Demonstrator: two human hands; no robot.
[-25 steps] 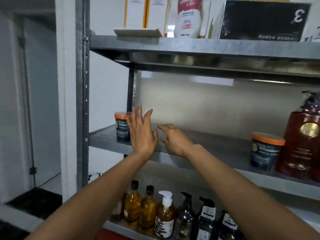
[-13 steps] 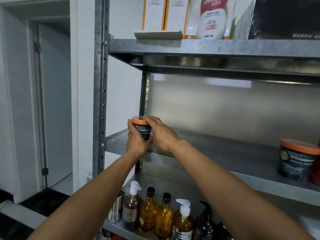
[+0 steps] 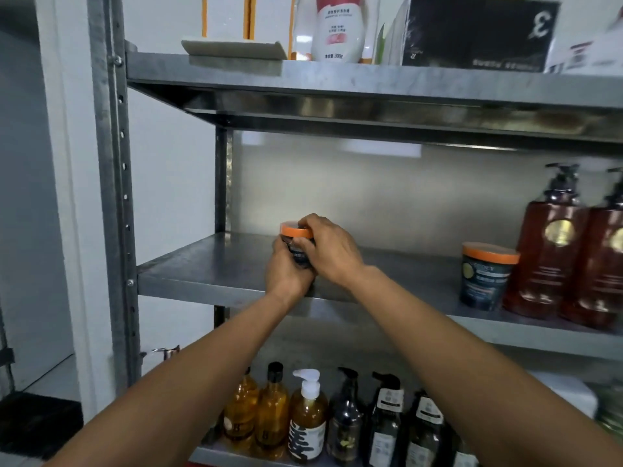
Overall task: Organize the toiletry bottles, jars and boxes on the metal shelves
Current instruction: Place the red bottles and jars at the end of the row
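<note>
A small dark jar with an orange lid (image 3: 296,231) is held over the middle metal shelf (image 3: 209,267), toward its left part. My left hand (image 3: 286,271) wraps it from below and the front. My right hand (image 3: 328,247) covers its right side and top. Most of the jar body is hidden by my fingers. A larger jar with an orange lid (image 3: 487,279) stands at the right of the same shelf, next to two tall brown pump bottles (image 3: 549,251).
The top shelf (image 3: 337,79) carries white-and-orange boxes (image 3: 229,15), a white bottle (image 3: 338,28) and a black box (image 3: 478,32). The bottom shelf holds a row of amber bottles (image 3: 273,412) and dark pump bottles (image 3: 384,426). A steel upright (image 3: 114,197) frames the left side.
Both hands went from hovering beside the small jar at the shelf's left end to gripping it. The jar now sits farther right along the shelf.
</note>
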